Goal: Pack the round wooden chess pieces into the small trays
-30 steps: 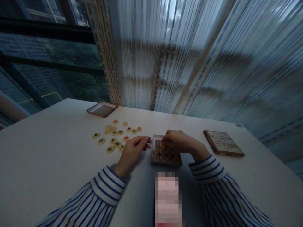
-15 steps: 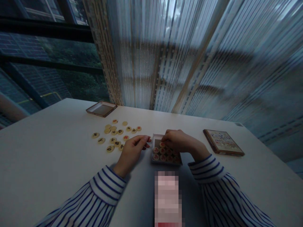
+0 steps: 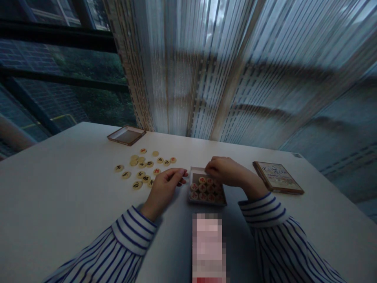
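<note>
Round wooden pieces with red characters (image 3: 202, 188) lie in rows in a shallow box (image 3: 207, 203) at the middle of the table. Over the box's upper right part is my right hand (image 3: 225, 171), its fingers curled together; whatever they hold, if anything, is hidden. My left hand (image 3: 166, 188) rests just left of the box, thumb against the curled fingers, and I cannot make out anything between them. Left of it, several loose pieces with black or red characters (image 3: 140, 175) are scattered on the white table (image 3: 73, 177), a few showing blank faces.
A shallow open tray (image 3: 126, 136) lies at the back left of the table. On the right is a flat box with a printed cover (image 3: 277, 177). Behind the table hang sheer striped curtains (image 3: 182, 78), with a window on the left.
My right hand has moved slightly up and right, uncovering more red-character pieces in the box. My left hand has stayed in place.
</note>
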`<state>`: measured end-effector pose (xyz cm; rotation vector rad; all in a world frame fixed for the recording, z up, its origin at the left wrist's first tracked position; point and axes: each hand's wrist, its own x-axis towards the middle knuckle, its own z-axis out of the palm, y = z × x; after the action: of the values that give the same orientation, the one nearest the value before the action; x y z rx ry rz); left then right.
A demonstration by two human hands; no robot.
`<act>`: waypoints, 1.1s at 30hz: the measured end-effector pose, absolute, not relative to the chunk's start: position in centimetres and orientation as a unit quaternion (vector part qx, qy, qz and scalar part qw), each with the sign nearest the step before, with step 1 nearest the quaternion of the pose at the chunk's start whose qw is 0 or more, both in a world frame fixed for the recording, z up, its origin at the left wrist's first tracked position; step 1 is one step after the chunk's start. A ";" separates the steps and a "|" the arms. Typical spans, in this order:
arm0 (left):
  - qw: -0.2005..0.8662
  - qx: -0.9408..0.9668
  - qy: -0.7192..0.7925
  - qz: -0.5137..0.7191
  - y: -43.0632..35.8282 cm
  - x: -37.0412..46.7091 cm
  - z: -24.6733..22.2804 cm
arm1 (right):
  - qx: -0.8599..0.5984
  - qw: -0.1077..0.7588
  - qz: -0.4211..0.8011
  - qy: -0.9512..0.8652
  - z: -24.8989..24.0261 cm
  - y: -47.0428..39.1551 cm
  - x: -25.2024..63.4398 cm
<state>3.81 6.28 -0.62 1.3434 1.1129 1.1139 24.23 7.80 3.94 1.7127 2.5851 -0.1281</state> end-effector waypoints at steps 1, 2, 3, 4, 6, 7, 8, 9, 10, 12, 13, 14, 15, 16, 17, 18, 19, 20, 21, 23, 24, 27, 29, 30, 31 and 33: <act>0.511 0.557 0.463 0.464 6.2 3.8 -0.5 | 0.558 0.007 -0.032 0.829 4.3 7.7 24.3; 0.510 0.557 0.463 0.465 6.2 3.8 -0.5 | 0.564 -0.005 -0.025 0.826 4.6 7.6 24.4; 0.509 0.558 0.462 0.465 6.2 3.7 -0.4 | 0.569 -0.016 -0.019 0.822 5.0 7.5 24.4; 0.507 0.561 0.464 0.462 6.3 3.7 -0.4 | 0.574 -0.026 -0.015 0.818 5.4 7.3 24.4; 0.506 0.565 0.469 0.453 6.4 3.6 -0.7 | 0.585 -0.042 -0.007 0.810 6.2 6.7 24.3; 0.507 0.567 0.473 0.446 6.5 3.5 -0.9 | 0.590 -0.047 -0.005 0.806 6.5 6.3 24.3; 0.509 0.569 0.475 0.438 6.6 3.5 -1.2 | 0.595 -0.051 -0.003 0.802 6.7 5.9 24.3; 0.511 0.574 0.477 0.427 6.7 3.5 -1.4 | 0.600 -0.054 -0.003 0.798 6.8 5.5 24.3; 0.512 0.579 0.480 0.415 6.8 3.4 -1.6 | 0.605 -0.056 -0.006 0.794 6.8 5.1 24.4; 0.508 0.595 0.476 0.401 6.7 3.4 -1.8 | 0.615 -0.062 -0.012 0.786 6.4 4.1 24.6; 0.505 0.604 0.475 0.394 6.6 3.5 -1.7 | 0.620 -0.063 -0.017 0.782 6.1 3.6 24.8; 0.500 0.613 0.474 0.387 6.3 3.5 -1.6 | 0.627 -0.068 -0.015 0.776 5.6 3.1 25.0; 0.494 0.623 0.472 0.381 6.1 3.5 -1.4 | 0.628 -0.071 -0.015 0.775 5.1 2.6 25.3; 0.488 0.631 0.470 0.376 5.8 3.6 -1.1 | 0.625 -0.076 -0.020 0.777 4.5 2.0 25.5; 0.482 0.640 0.468 0.373 5.5 3.6 -0.9 | 0.623 -0.084 -0.027 0.777 3.9 1.5 25.8; 0.476 0.650 0.464 0.368 5.2 3.7 -0.8 | 0.626 -0.093 -0.035 0.773 3.3 1.0 26.0; 0.471 0.660 0.460 0.362 4.9 3.7 -0.7 | 0.628 -0.104 -0.044 0.770 2.7 0.6 26.2; 0.467 0.671 0.456 0.352 4.7 3.8 -0.7 | 0.627 -0.120 -0.060 0.768 2.1 0.2 26.4; 0.463 0.682 0.452 0.342 4.5 3.8 -0.8 | 0.625 -0.141 -0.079 0.764 1.6 -0.2 26.5; 0.456 0.701 0.440 0.326 4.1 3.8 -1.0 | 0.625 -0.173 -0.106 0.754 0.7 -0.7 26.6; 0.455 0.707 0.435 0.323 4.0 3.8 -1.2 | 0.623 -0.183 -0.117 0.751 0.4 -1.0 26.7; 0.451 0.718 0.424 0.319 3.7 3.7 -1.4 | 0.607 -0.203 -0.152 0.753 -0.2 -1.4 26.8; 0.443 0.724 0.423 0.318 3.6 3.7 -1.4 | 0.593 -0.215 -0.165 0.759 -0.4 -1.5 26.8; 0.439 0.726 0.423 0.319 3.6 3.7 -1.4 | 0.587 -0.220 -0.166 0.761 -0.5 -1.6 26.9; 0.435 0.728 0.423 0.320 3.6 3.7 -1.4 | 0.584 -0.223 -0.165 0.763 -0.6 -1.6 26.9; 0.430 0.727 0.425 0.327 3.6 3.7 -1.3 | 0.580 -0.228 -0.161 0.765 -0.8 -1.6 27.0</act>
<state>3.72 3.59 -1.31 1.8129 1.0593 0.8162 26.98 -1.57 -0.82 2.1474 2.8296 -0.5964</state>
